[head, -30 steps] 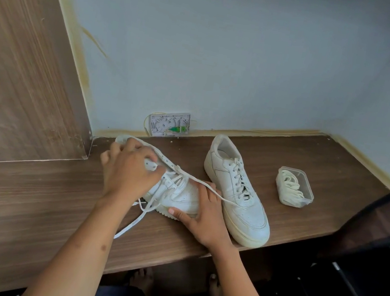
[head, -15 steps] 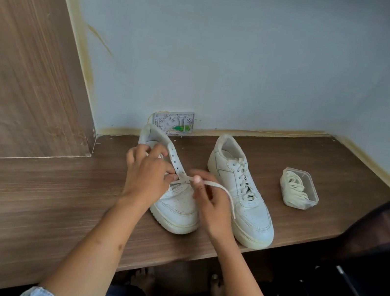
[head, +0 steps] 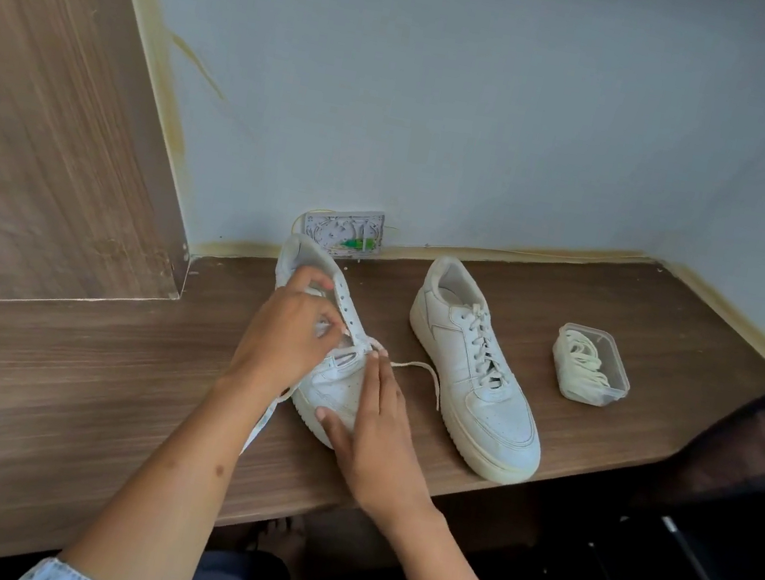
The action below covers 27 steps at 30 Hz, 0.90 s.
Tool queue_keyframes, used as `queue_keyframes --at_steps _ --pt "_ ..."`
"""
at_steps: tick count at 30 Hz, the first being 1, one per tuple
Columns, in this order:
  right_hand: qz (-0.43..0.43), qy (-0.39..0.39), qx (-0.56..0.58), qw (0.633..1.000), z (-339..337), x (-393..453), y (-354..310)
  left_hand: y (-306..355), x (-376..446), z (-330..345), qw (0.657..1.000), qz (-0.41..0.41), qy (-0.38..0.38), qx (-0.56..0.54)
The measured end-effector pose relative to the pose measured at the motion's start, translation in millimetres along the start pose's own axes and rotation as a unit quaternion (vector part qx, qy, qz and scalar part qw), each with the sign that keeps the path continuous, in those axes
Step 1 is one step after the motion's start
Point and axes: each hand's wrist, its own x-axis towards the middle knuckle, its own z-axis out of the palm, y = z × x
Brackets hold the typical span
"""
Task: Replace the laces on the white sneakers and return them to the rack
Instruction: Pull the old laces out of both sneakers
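Two white sneakers stand on the wooden bench (head: 50,386), toes toward the person. The left sneaker (head: 334,383) sits at about 12 o'clock from the person's lap, heel near the wall plate (head: 342,232). The left hand (head: 283,339) covers its tongue area, fingers (head: 314,324) curled and pinching at the lace (head: 422,372) by the eyelets; one loose end of that lace trails out toward 3 o'clock onto the bench, another hangs off by the left wrist. The right hand (head: 371,435) rests on the toe with fingers straight, thumb spread against the sole edge. The laced right sneaker (head: 473,371) stands just beside, at 2 o'clock. Farther toward 3 o'clock, a clear plastic container (head: 590,365) holds coiled cream laces.
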Motion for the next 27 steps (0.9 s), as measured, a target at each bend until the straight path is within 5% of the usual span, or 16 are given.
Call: queue_keyframes --at_steps 6,9,15,27 --pt "0.008 -0.015 0.018 1.0 -5 7 7 -22 -4 -25 0.977 -0.14 0.155 -0.034" --pt "0.008 -0.019 0.033 0.999 -7 9 9 -31 -8 -25 0.97 -0.207 0.123 0.028" --pt "0.021 -0.016 0.057 0.998 -7 7 10 -13 -2 -3 0.996 -0.007 0.038 0.077" --pt "0.029 -0.003 0.06 0.998 -1 9 12 -3 3 12 0.992 0.019 0.061 0.105"
